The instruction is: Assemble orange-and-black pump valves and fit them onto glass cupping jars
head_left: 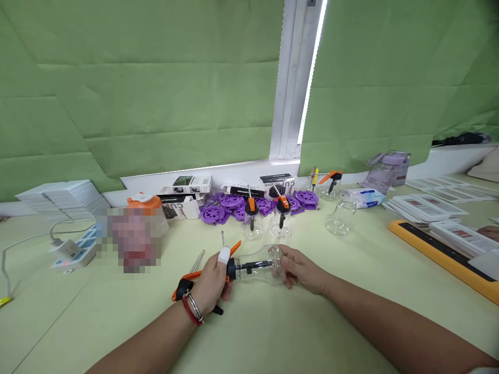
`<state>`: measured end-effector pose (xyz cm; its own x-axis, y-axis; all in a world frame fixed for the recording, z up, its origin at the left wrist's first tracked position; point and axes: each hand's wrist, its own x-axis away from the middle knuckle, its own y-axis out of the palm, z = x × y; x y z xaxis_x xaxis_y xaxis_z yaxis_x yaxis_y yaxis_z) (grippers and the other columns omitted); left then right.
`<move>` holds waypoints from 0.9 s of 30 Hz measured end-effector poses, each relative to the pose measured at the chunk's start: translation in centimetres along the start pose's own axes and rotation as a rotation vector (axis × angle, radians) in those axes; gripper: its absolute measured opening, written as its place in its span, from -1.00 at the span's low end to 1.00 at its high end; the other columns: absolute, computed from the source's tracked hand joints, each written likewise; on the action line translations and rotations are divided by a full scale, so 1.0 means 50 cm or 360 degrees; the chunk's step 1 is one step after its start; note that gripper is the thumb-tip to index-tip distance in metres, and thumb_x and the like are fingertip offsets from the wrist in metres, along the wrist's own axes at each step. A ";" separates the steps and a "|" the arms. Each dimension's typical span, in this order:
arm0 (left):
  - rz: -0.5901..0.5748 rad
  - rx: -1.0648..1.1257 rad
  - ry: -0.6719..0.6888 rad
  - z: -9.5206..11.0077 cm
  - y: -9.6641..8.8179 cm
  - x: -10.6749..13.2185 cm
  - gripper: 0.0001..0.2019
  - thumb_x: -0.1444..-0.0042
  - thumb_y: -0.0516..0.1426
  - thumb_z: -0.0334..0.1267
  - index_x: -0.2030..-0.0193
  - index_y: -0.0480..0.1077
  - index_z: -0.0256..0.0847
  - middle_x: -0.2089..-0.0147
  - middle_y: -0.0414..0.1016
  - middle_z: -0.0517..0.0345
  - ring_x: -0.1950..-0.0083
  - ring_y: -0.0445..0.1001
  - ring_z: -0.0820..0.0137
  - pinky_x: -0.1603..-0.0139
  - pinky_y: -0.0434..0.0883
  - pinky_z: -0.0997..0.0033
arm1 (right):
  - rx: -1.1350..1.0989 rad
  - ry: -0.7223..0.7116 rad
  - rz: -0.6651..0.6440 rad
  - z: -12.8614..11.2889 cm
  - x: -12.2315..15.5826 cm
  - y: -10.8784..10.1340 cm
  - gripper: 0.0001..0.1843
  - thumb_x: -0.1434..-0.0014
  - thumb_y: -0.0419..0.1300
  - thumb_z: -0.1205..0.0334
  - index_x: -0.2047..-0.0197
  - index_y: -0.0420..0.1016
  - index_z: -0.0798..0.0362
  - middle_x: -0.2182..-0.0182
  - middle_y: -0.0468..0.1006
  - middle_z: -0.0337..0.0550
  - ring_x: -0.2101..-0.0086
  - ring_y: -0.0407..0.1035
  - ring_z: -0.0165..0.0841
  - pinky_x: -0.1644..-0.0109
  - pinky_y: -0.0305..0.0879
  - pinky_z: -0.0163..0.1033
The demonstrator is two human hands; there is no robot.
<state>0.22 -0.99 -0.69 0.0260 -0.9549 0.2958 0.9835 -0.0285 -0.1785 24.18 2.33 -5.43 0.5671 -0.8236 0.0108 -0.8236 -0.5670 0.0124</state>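
Bottle (259,274) well apart from boxes (181,209)

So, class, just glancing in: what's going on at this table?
A person holds a clear bottle sideways, the left hand on its black-and-orange top, the right hand at its far end. A similar loose top lies near the left hand. Behind stand two fitted bottles; a topless bottle stands farther right.

Green sheeting (163,83) covers the wall behind. Along its foot stand a stack of thin white boxes (64,200), cartons (181,209) marked as cup holders, and purple spoked plastic pieces (232,201). A charger (67,249) sits in the power strip (83,248) at left; at right, a white-and-blue soft packet (362,198) lies before a lilac-lidded water bottle (380,174).
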 end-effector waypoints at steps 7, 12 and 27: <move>0.0013 -0.0043 0.0091 0.003 -0.002 -0.003 -0.55 -0.14 -0.14 0.21 0.40 0.18 -0.17 0.72 0.12 0.39 0.77 0.12 0.53 0.75 0.10 0.51 | 0.0063 0.0041 0.0025 -0.006 0.000 0.009 -0.36 -0.16 -0.09 -0.31 0.12 0.34 0.13 0.56 0.44 -0.20 0.61 0.32 -0.44 0.61 0.09 -0.40; 0.0037 0.0059 0.0079 -0.004 -0.011 -0.018 -0.54 -0.12 -0.13 0.22 0.41 0.18 -0.17 0.70 0.17 0.36 0.76 0.14 0.52 0.77 0.10 0.51 | -0.0037 -0.0069 -0.0068 -0.013 0.006 0.006 -0.13 -0.11 0.16 -0.15 -0.35 -0.15 -0.08 -0.08 0.29 0.12 0.27 0.39 -0.36 0.35 0.35 -0.26; 0.0017 0.0024 0.0113 -0.002 -0.005 -0.011 -0.53 -0.12 -0.13 0.22 0.40 0.23 -0.19 0.72 0.14 0.39 0.78 0.11 0.54 0.76 0.09 0.51 | -0.0058 0.0026 0.0015 0.001 0.000 0.004 -0.23 -0.11 0.15 -0.17 -0.26 0.04 0.04 0.26 0.41 -0.08 0.45 0.37 -0.43 0.50 0.22 -0.36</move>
<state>-0.08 -0.50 -0.90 0.0243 -0.9737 0.2265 0.9859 -0.0142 -0.1669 24.01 2.23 -5.50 0.5596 -0.8283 0.0272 -0.8284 -0.5580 0.0489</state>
